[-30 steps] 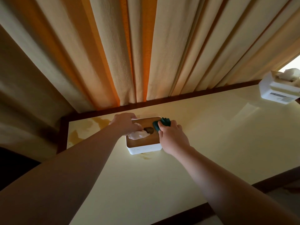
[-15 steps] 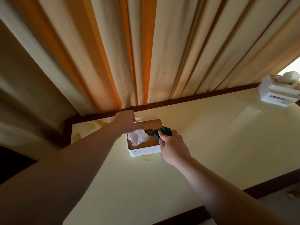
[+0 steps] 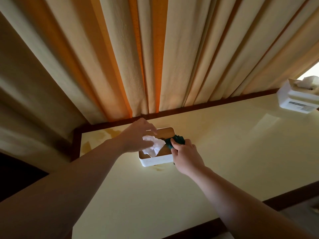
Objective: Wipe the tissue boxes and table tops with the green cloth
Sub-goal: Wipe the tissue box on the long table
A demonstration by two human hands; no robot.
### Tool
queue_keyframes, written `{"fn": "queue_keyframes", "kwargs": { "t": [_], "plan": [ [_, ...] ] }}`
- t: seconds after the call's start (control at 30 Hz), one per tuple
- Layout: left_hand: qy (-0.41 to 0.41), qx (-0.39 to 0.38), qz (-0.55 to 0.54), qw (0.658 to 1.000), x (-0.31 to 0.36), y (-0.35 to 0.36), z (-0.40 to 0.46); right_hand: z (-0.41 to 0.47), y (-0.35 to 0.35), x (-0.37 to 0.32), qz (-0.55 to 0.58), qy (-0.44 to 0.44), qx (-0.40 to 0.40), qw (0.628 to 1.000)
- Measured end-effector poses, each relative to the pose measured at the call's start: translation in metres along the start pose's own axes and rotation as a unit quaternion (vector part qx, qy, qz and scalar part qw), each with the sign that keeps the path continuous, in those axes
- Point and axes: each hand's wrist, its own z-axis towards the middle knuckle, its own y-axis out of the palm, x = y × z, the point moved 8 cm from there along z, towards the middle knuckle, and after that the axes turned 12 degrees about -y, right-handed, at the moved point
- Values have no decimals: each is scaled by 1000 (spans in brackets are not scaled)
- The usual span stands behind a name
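Observation:
A white tissue box point(image 3: 156, 160) with a wooden lid lies near the far left corner of the pale yellow table top point(image 3: 224, 152). My right hand point(image 3: 185, 153) grips the bunched green cloth point(image 3: 176, 140) against the right part of the lid. My left hand point(image 3: 138, 138) reaches over the box and holds the white tissue point(image 3: 154, 147) that sticks out of the lid slot, lifted toward the left. A second white tissue box point(image 3: 296, 99) with a tissue poking out stands at the far right edge of the table.
Striped cream and orange curtains point(image 3: 155, 57) hang right behind the table's dark wooden rim point(image 3: 198, 107). Yellowish stains point(image 3: 107, 135) mark the far left corner, and a small one lies in front of the box.
My left hand has pulled the tissue up and leftward off the lid. My right hand with the cloth has slid slightly toward the lid's middle. The view has shifted a little.

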Motion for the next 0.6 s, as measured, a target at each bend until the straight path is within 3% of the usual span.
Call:
{"fn": "queue_keyframes", "kwargs": {
  "t": [0.1,0.37,0.6],
  "plan": [
    [14,-58,79,995,-3,16,-8,1,0,1,2,-1,-2,1000],
    [54,22,78,995,16,9,15,-4,-1,2,27,-5,23,999],
    [21,6,118,993,25,22,54,-12,-10,10,69,-4,78,995]
  ]
}}
